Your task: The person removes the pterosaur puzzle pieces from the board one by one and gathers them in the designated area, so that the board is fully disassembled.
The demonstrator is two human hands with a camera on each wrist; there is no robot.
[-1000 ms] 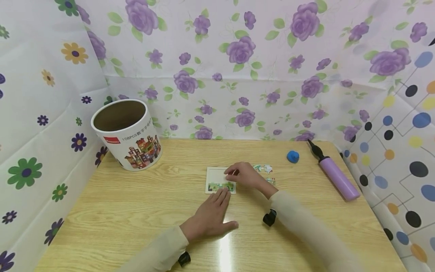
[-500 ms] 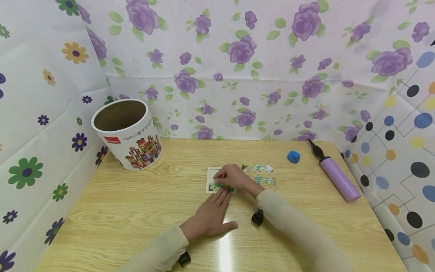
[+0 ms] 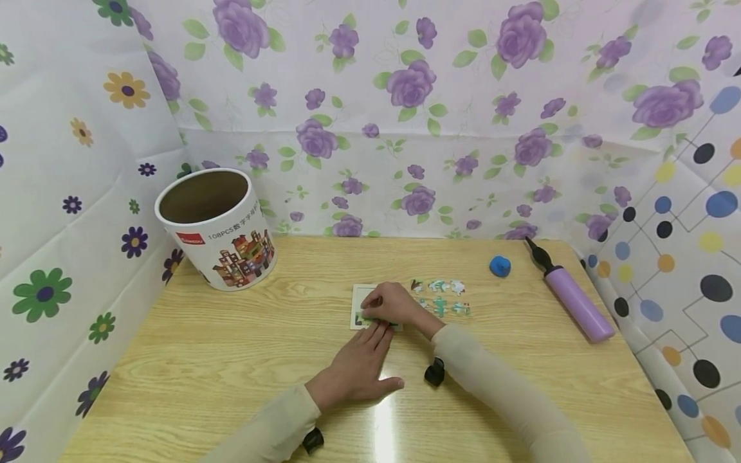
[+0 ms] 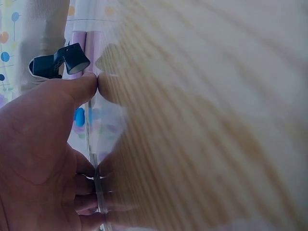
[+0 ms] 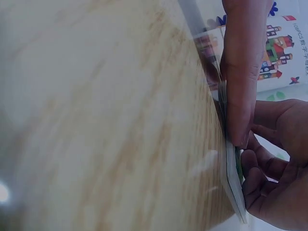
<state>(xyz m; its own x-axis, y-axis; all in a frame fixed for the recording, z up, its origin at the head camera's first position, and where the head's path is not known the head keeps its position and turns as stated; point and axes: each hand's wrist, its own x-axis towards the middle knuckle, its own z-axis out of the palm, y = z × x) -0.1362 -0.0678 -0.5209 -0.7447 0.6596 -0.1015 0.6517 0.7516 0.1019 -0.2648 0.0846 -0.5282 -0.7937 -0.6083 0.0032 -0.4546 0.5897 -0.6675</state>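
Observation:
A small white-framed puzzle board (image 3: pixel 357 293) lies flat on the table, partly covered by both hands. Along its lower part runs a green printed strip (image 3: pixel 358 319). My left hand (image 3: pixel 354 368) lies with straight fingers at the board's lower edge, thumb spread to the side. Over the board, my right hand (image 3: pixel 398 305) bends its fingers, thumb and fingertips pinching a puzzle piece at the green strip, mostly hidden by the fingers. In the right wrist view, the curled right fingertips (image 5: pixel 251 185) meet the board's top right beside a straight left finger (image 5: pixel 242 82).
Loose puzzle pieces (image 3: pixel 440 306) lie in two rows right of the board. Farther right are a small blue object (image 3: pixel 500 266) and a purple hand pump (image 3: pixel 576 302). A large printed bucket (image 3: pixel 231 238) stands at the back left, near the floral cloth walls.
My right hand has moved left and slightly down across the board to its green strip, uncovering the loose pieces. My left hand has stayed in place.

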